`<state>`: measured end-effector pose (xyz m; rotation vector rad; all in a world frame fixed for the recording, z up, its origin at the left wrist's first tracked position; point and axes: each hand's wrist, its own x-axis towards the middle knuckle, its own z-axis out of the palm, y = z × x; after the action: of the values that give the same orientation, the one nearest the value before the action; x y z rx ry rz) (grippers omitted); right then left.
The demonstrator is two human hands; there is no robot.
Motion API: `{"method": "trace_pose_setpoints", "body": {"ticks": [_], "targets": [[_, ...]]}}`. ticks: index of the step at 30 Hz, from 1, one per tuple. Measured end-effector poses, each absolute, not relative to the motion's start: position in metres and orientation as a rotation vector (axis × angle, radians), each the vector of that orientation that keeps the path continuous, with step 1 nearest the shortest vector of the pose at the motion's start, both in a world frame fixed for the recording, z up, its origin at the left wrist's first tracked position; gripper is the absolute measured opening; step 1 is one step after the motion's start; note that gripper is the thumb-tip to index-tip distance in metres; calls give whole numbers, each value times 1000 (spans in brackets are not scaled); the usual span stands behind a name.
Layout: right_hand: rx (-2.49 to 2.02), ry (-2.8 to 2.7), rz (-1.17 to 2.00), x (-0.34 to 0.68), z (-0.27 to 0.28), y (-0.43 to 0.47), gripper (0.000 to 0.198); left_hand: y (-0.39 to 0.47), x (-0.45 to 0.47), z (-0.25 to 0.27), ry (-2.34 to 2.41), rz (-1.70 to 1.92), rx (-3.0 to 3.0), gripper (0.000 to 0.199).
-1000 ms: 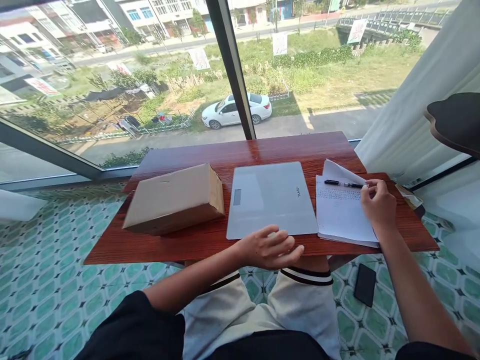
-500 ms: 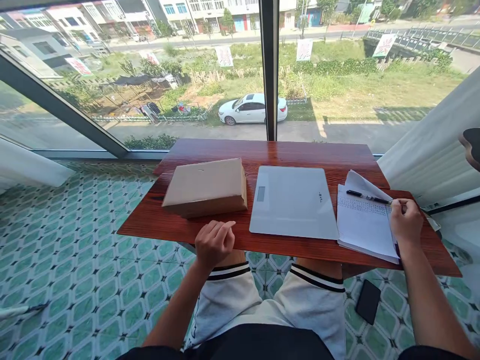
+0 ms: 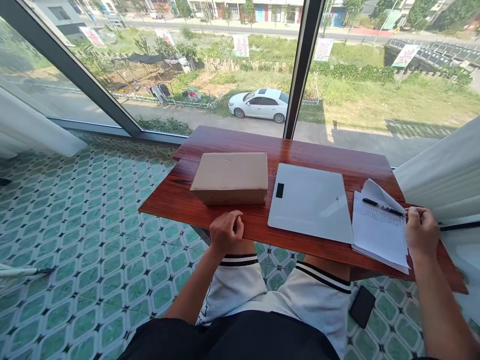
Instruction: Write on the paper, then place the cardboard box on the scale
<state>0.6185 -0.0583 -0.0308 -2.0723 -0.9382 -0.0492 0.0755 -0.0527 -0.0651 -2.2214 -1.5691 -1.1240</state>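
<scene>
- Just beyond the curled fingers of the left hand (image 3: 226, 232), which rests on the table (image 3: 180, 197) edge holding nothing: a closed cardboard box (image 3: 230, 177).
- Right of those fingers: a flat white scale (image 3: 311, 202).
- Under the right hand (image 3: 422, 231), fingers bunched together: a notebook (image 3: 377, 232), with a pen (image 3: 383, 207) lying just beyond the fingertips.

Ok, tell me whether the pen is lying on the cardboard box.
No, the pen lies on the open notebook at the table's right end, while the cardboard box sits apart at the left.
</scene>
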Motion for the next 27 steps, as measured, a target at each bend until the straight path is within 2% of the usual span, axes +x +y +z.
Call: {"method": "trace_pose_setpoints", "body": {"ticks": [6, 8, 14, 17, 23, 27], "targets": [[-1731, -1245, 70, 498, 15, -42, 25, -41, 42, -50, -1630, -1316, -1978, 17], [-1627, -1312, 201, 453, 25, -36, 33, -37, 30, -41, -1644, -1350, -1868, 21], [-1368, -1578, 432, 342, 30, -20, 32, -28, 11, -4, -1710, -1508, -1698, 45], [-1328, -1625, 566, 307, 25, -12, 49, -20, 5, 6, -1878, -1706, -1752, 57], [-1395, -1633, 804, 277, 12, 2, 99, 0, -13, -8, -2287, -1908, -1959, 78], [-1428, -1644, 915, 270, 8, 5, 115, 4, -13, -16, -2360, -1906, -2054, 84]]}}
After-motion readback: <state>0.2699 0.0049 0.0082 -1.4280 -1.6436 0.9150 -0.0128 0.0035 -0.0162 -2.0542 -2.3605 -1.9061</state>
